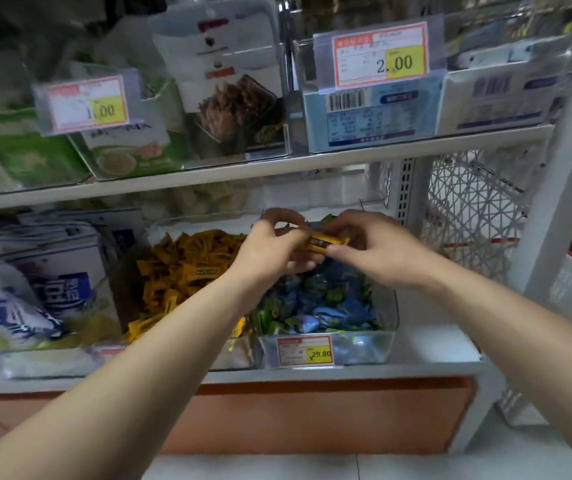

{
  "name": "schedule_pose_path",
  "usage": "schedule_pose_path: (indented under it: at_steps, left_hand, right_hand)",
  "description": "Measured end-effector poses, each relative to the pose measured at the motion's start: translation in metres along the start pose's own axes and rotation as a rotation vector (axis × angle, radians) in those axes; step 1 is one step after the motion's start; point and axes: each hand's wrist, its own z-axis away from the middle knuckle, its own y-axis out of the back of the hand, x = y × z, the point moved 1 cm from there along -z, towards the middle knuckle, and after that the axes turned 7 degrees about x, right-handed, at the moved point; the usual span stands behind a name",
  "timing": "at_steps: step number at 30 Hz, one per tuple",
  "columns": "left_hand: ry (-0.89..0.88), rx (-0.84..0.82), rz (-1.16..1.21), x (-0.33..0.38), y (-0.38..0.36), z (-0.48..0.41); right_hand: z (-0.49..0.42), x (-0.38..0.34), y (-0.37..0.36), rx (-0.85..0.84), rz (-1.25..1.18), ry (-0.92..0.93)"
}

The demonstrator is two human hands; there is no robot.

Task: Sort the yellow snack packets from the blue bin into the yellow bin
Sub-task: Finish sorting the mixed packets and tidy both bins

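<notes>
Both hands meet over the far end of the blue bin [364,344]. The left hand [270,249] has its grip curled round the 9 o'clock end of one yellow snack packet [327,241]. The right hand [378,252] pinches the 3 o'clock end, thumb on the near edge. The packet is held roughly level above the blue wrappers. The yellow bin [204,220], heaped with like packets, stands just beside the blue bin at its 9 o'clock. A price tag [307,351] reading 29.80 fronts the blue bin.
</notes>
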Motion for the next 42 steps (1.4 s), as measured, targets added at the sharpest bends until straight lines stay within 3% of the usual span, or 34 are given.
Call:
schedule_pose_path:
  at_steps: [4,9,11,13,16,19,21,24,28,32,39,42]
  left_hand:
    - [-0.246,0.035,-0.215,0.005,0.04,0.011]
    - [-0.329,0.479,-0.635,-0.005,0.11,0.003]
    - [-0.287,0.533,-0.82,-0.013,0.133,0.002]
    - [-0.242,0.517,-0.963,-0.019,0.142,0.002]
    - [-0.391,0.499,-1.047,-0.014,0.124,0.003]
    - [-0.364,0.256,-1.062,-0.019,0.088,0.007]
    - [-0.313,0.134,-1.062,-0.032,0.074,0.011]
    - [-0.349,0.114,-1.021,-0.045,0.078,0.01]
    - [-0.375,0.125,-0.946,-0.051,0.086,0.008]
    - [-0.367,0.117,-0.925,-0.055,0.091,0.008]
    - [-0.327,0.101,-0.883,-0.06,0.093,0.005]
    - [-0.332,0.109,-0.882,-0.06,0.093,0.004]
  right_hand:
    - [-0.001,-0.026,-0.022,0.029,-0.261,-0.044]
    - [-0.002,-0.026,-0.029,0.02,-0.067,0.008]
    - [-0.005,-0.021,-0.026,0.036,0.015,0.016]
    - [-0.01,-0.015,-0.024,0.01,0.093,0.033]
    - [-0.015,-0.005,-0.026,-0.068,0.255,0.059]
    - [-0.015,-0.001,-0.036,-0.196,0.382,0.072]
    - [-0.014,-0.008,-0.048,-0.276,0.315,0.152]
    - [-0.015,-0.021,-0.074,-0.414,0.195,0.207]
    - [-0.016,-0.017,-0.099,-0.607,0.42,0.156]
    - [-0.026,-0.011,-0.093,-0.585,0.692,0.128]
    - [-0.028,0.003,-0.054,-0.529,0.869,0.007]
    - [-0.032,-0.01,-0.047,-0.425,0.929,0.095]
